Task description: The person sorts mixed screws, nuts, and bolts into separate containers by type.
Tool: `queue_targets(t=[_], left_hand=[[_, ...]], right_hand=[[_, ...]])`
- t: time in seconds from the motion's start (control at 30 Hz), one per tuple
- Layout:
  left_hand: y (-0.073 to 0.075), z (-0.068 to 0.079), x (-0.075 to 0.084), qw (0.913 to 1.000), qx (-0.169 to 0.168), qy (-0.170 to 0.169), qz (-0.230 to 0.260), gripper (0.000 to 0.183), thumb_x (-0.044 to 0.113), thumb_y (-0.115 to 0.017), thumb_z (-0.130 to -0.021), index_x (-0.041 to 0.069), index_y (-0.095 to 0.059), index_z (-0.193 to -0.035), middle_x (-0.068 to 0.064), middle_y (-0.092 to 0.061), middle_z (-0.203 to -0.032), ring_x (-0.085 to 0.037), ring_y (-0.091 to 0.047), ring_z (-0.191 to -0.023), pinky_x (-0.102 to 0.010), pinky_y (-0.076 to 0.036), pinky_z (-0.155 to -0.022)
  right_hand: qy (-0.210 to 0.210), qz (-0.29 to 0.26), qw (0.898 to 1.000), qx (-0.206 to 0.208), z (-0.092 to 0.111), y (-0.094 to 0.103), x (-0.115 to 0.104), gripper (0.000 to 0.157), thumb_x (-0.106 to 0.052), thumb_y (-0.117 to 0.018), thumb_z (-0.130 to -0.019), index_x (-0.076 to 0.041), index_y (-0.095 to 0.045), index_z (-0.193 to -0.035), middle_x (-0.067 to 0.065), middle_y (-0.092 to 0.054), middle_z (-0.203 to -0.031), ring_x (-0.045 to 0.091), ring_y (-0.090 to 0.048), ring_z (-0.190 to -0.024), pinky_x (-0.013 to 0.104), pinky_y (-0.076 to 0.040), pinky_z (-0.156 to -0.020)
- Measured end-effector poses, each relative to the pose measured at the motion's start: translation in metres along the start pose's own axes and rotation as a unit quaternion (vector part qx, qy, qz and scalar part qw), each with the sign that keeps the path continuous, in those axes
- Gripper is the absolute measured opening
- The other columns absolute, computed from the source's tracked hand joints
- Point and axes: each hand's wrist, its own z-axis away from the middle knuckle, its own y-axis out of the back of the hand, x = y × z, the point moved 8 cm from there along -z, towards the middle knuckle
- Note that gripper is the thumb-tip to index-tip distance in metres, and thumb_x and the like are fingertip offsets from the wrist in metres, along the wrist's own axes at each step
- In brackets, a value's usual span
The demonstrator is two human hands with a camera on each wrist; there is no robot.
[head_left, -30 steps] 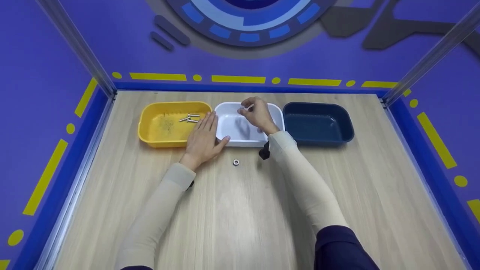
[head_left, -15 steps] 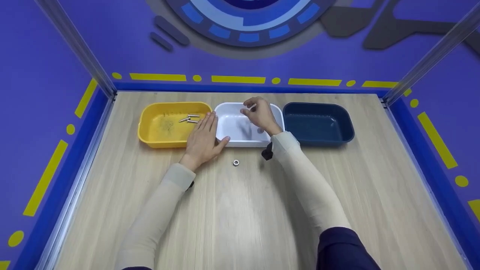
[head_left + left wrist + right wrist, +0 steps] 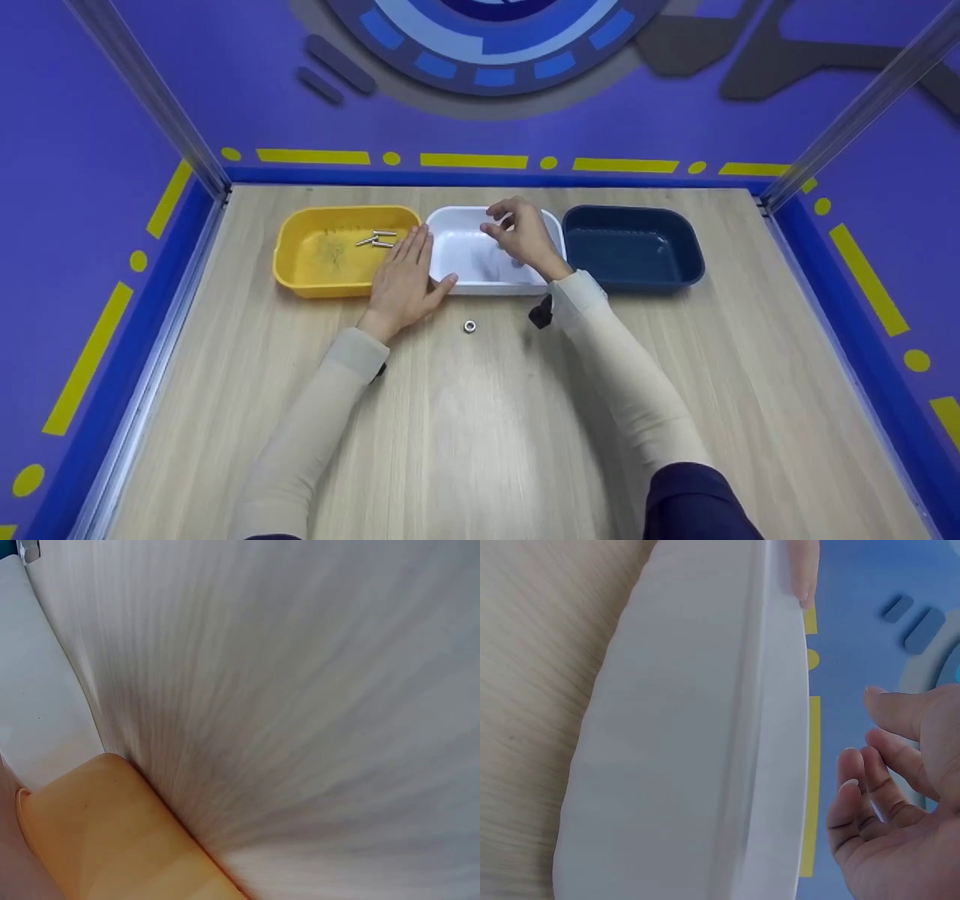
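Note:
My left hand (image 3: 405, 283) lies with straight fingers over the right end of the yellow bin (image 3: 300, 283), fingertips at its border with the white bin (image 3: 480, 288). Several small metal bolts (image 3: 384, 233) lie in the yellow bin, partly beside those fingers. Over the white bin hovers my right hand (image 3: 523, 234), fingers loosely bent. In the right wrist view, the thumb of the right hand (image 3: 900, 795) stands apart from the fingers, and nothing shows between them. A metal nut (image 3: 469, 326) sits on the table in front of the white bin.
A dark blue bin (image 3: 634, 286) stands against the white bin's right side. The three bins form a row on the wooden table (image 3: 450, 435). Purple panels (image 3: 480, 135) rise behind and at both sides, with metal posts at the corners.
My right hand and forearm have shifted slightly to the right over the white bin. The left hand keeps its place. The nut and bolts have not moved on their surfaces.

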Motion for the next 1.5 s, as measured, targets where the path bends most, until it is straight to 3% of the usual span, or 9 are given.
queue_targets(t=[0.23, 0.5, 0.77, 1.07, 1.4, 1.5], left_hand=[[0.001, 0.001, 0.0, 0.9999, 0.007, 0.001, 0.007, 0.097, 0.072, -0.03, -0.106, -0.002, -0.021, -0.169, -0.018, -0.018, -0.178, -0.031, -0.016, -0.167, -0.046, -0.016, -0.137], [0.001, 0.001, 0.0, 1.0, 0.003, -0.001, -0.003, 0.097, 0.072, -0.028, -0.107, -0.003, -0.02, -0.168, -0.018, -0.017, -0.178, -0.032, -0.014, -0.167, -0.047, -0.016, -0.137], [0.001, 0.001, 0.001, 1.0, 0.003, -0.001, 0.005, 0.097, 0.072, -0.028, -0.107, -0.002, -0.019, -0.169, -0.019, -0.016, -0.178, -0.032, -0.014, -0.167, -0.046, -0.015, -0.138], [0.002, 0.001, 0.0, 1.0, 0.006, -0.002, 0.003, 0.096, 0.071, -0.029, -0.107, -0.003, -0.021, -0.168, -0.019, -0.018, -0.178, -0.032, -0.014, -0.167, -0.047, -0.015, -0.138], [0.002, 0.002, 0.0, 1.0, -0.001, 0.002, 0.007, 0.096, 0.071, -0.029, -0.107, -0.002, -0.02, -0.169, -0.017, -0.016, -0.179, -0.03, -0.012, -0.168, -0.04, -0.003, -0.138], [0.002, 0.002, 0.001, 1.0, 0.001, 0.002, 0.006, 0.096, 0.071, -0.029, -0.107, -0.002, -0.02, -0.169, -0.017, -0.016, -0.179, -0.03, -0.012, -0.167, -0.039, -0.002, -0.138]], right_hand=[[0.034, 0.004, 0.999, -0.002, 0.012, 0.001, -0.007, 0.03, -0.014, -0.08, -0.097, 0.006, -0.075, -0.12, 0.021, -0.07, -0.115, 0.033, -0.072, -0.095, 0.037, -0.062, -0.082], [0.085, -0.001, 0.996, 0.005, 0.028, 0.001, -0.016, 0.027, -0.012, -0.082, -0.096, 0.004, -0.075, -0.116, 0.021, -0.071, -0.11, 0.031, -0.072, -0.09, 0.036, -0.061, -0.079], [0.091, -0.019, 0.996, 0.004, 0.04, -0.001, -0.023, 0.025, -0.012, -0.082, -0.095, 0.002, -0.077, -0.115, 0.022, -0.071, -0.109, 0.031, -0.072, -0.089, 0.036, -0.06, -0.078], [0.095, -0.027, 0.995, -0.007, 0.056, -0.007, -0.028, 0.027, -0.014, -0.083, -0.095, 0.004, -0.076, -0.114, 0.02, -0.072, -0.109, 0.029, -0.071, -0.091, 0.021, -0.05, -0.068], [0.114, -0.051, 0.992, -0.011, 0.075, -0.011, -0.028, 0.024, -0.012, -0.086, -0.092, 0.001, -0.078, -0.11, 0.021, -0.073, -0.104, 0.026, -0.07, -0.086, 0.025, -0.052, -0.065], [0.115, -0.052, 0.992, -0.019, 0.081, -0.013, -0.028, 0.022, -0.013, -0.085, -0.093, 0.0, -0.078, -0.109, 0.023, -0.072, -0.103, 0.025, -0.069, -0.086, 0.033, -0.056, -0.064]])
